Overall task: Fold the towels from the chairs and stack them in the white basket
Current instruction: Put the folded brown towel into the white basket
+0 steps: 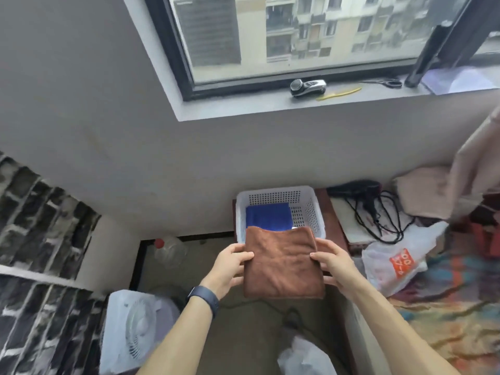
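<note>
grey wall, windowsill (270, 106) above white basket (316, 209) on dark floor (205, 255)

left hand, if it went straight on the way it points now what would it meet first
Probably the near rim of the white basket, beyond the left hand gripping the brown towel. If the hand rides above the rim, the blue towel comes first; height is unclear.

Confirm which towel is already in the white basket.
The blue towel, lying folded inside the white basket. The brown towel is not in yet: the left hand and right hand grip its sides at the basket's near rim.
</note>
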### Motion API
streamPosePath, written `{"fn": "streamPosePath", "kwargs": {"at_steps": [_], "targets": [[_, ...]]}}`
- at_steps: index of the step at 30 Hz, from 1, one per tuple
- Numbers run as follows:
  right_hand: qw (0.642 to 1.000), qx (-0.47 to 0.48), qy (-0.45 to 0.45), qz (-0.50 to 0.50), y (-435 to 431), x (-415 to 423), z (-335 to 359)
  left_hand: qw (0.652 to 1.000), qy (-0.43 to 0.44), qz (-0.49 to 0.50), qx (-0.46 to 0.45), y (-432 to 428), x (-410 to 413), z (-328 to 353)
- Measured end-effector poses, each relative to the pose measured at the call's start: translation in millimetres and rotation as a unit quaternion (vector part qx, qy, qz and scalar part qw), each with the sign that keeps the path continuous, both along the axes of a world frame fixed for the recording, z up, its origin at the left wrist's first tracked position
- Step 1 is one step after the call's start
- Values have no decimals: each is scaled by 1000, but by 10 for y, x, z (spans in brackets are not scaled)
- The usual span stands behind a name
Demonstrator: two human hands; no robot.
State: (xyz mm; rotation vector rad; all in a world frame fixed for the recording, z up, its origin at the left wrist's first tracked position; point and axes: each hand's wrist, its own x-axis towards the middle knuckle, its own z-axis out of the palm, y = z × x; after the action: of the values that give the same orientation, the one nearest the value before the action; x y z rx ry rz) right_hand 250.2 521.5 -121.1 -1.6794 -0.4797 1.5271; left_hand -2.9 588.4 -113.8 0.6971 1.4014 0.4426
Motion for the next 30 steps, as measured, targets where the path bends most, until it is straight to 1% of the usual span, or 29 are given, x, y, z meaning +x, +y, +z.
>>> {"fn": "streamPosePath", "kwargs": {"at_steps": [6,9,12,15,21,25,30], "targets": [[999,-49,-15,15,1017,342,-484,996,72,53,-20,794,430,-384],[998,-60,-14,18,1420,428,-778,991,125,51,3,1177,552,-649],[995,-94,-4,14,1704,442,-1078,978,206,-15,21,1480,620,-893],[994,-113,-8,6,1906,418,-1312,958,274,-74,45,1688,709,-1050],[988,-146,-50,29,2098,323,-1700,919,374,-123,8,1858,832,-1369],[986,-152,-66,17,2216,286,-1807,900,410,-147,14,1959,899,-1489],[984,-155,-79,29,2298,259,-1942,870,458,-183,13,2054,946,-1552]]}}
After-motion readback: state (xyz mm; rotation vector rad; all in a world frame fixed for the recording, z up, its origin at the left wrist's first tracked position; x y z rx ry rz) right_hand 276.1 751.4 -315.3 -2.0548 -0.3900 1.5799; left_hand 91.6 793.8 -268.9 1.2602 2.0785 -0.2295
